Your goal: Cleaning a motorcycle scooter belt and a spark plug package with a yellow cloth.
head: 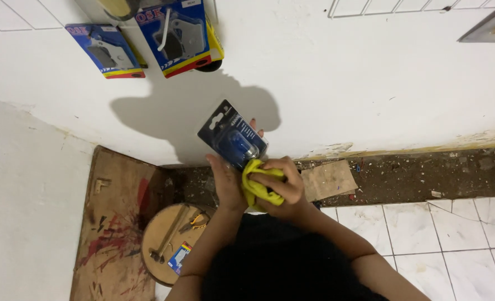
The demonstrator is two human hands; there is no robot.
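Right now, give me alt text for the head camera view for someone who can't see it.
Seen from above, the left hand holds a dark blister pack while the right hand presses a yellow cloth against it. Two more blister packs hang on the white wall, and a hammer lies on a round wooden board.

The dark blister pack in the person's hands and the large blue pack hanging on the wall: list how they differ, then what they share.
The dark blister pack is held in the left hand; the large blue pack hangs on the wall. The held one is dark with a blue item, the hanging one bright blue with grey parts. A yellow cloth in the right hand touches only the held one. Both are clear-fronted carded packs.
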